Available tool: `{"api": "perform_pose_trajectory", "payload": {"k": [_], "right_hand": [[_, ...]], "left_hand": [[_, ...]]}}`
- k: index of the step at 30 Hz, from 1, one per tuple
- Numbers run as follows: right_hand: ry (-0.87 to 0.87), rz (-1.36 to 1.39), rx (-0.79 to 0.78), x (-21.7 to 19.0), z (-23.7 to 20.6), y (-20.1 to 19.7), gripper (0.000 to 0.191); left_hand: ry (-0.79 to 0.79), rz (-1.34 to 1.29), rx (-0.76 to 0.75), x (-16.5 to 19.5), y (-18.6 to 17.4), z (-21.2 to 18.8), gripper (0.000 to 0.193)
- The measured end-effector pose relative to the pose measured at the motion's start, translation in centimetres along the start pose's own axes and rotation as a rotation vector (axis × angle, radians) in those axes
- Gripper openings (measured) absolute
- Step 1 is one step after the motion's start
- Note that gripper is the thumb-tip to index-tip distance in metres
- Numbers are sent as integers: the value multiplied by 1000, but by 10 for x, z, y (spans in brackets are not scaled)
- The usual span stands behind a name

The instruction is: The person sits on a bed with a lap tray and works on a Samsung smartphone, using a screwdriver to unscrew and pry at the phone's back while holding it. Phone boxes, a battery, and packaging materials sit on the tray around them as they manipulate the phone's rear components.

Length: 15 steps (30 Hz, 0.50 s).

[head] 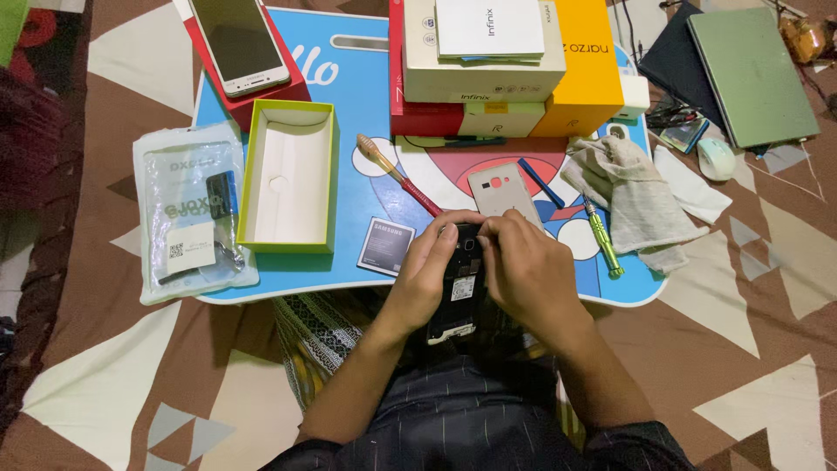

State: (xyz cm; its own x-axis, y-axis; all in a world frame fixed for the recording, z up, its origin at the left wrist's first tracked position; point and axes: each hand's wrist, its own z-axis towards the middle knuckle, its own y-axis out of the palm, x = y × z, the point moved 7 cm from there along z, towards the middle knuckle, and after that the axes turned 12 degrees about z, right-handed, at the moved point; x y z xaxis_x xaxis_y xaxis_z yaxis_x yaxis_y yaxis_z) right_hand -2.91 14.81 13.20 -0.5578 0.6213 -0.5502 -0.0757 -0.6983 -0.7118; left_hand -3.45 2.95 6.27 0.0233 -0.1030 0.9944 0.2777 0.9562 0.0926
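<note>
Both hands hold a black phone (459, 292) with its back cover off, over the near edge of a small blue lap table (349, 96). My left hand (425, 270) grips its left side, thumb on the upper back. My right hand (527, 270) wraps the right side, fingers at the top near the camera. The phone's silver back cover (503, 191) lies just beyond my hands. Left of them, a grey battery (386, 245) rests flat on the table.
On the table: an open white box with green rim (288, 174), a white phone (238, 42) on a red box, stacked phone boxes (497, 65), a toothbrush (397, 172), a green screwdriver (603, 238), a grey cloth (636, 196), a clear bag (190, 214). A laptop (754, 74) and mouse (717, 158) lie right.
</note>
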Motion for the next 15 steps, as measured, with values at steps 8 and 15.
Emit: {"api": "perform_pose_trajectory", "payload": {"k": [8,15], "right_hand": [[5,-10,-26,9,-5,7,20],[1,118,47,2,-8,2,24]], "left_hand": [[-3,-23,3,2,1,0,44],[0,-41,9,2,0,-2,43]]}}
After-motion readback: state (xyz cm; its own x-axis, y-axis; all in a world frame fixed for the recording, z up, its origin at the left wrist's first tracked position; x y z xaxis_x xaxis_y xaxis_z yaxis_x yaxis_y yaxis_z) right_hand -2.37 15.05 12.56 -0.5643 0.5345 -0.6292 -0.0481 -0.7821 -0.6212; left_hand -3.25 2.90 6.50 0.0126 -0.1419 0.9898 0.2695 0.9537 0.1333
